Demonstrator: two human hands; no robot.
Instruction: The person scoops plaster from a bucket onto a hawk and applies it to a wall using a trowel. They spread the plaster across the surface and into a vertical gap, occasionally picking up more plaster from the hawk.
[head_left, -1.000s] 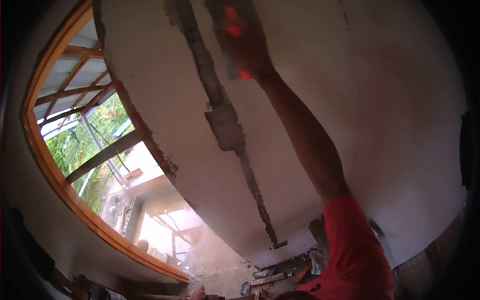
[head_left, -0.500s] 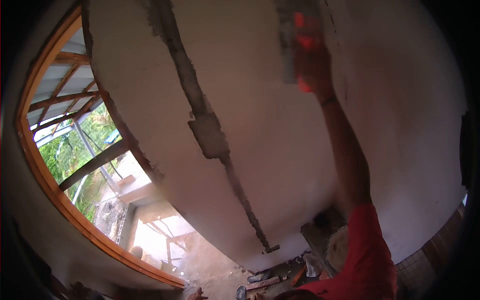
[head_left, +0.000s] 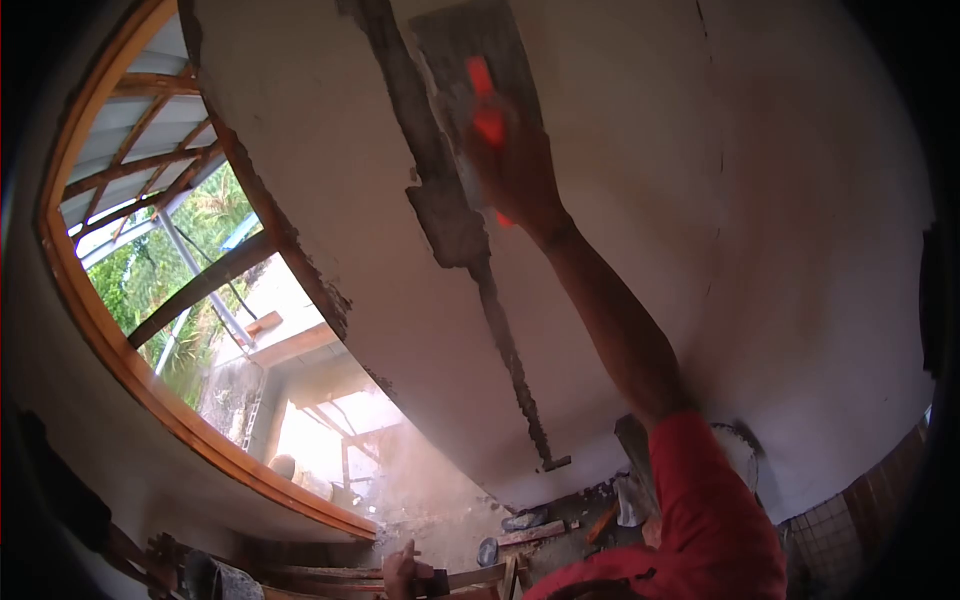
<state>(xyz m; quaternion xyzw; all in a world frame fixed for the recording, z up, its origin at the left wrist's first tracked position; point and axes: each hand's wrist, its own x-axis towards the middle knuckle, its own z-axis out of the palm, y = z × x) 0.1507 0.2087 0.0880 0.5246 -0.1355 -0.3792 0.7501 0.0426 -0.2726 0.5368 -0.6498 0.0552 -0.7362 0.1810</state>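
My right hand (head_left: 518, 170) is closed round the red handle of a plastering trowel (head_left: 450, 45). The broad grey blade lies against the pale wall (head_left: 600, 130), beside a dark, rough-edged strip of patching (head_left: 450, 225) that runs down it. My hand covers the lower part of the blade, and motion blurs it slightly. At the bottom edge, my left hand (head_left: 399, 570) shows partly, thumb raised and the other fingers seemingly curled. A dark object touches or sits beside it; what it is I cannot make out.
On the left, an orange-brown wooden frame (head_left: 110, 370) surrounds an opening onto a roofed outdoor area with greenery. Rubble and wood scraps (head_left: 530, 533) lie at the wall's foot. Planks (head_left: 320, 573) and a dark container (head_left: 200, 575) stand low on the left. A round-rimmed thing (head_left: 740, 440) is partly behind my red sleeve.
My right hand has carried the trowel left across the wall, from the upper right to beside the dark strip. More of my left hand shows at the bottom. The view has shifted slightly.
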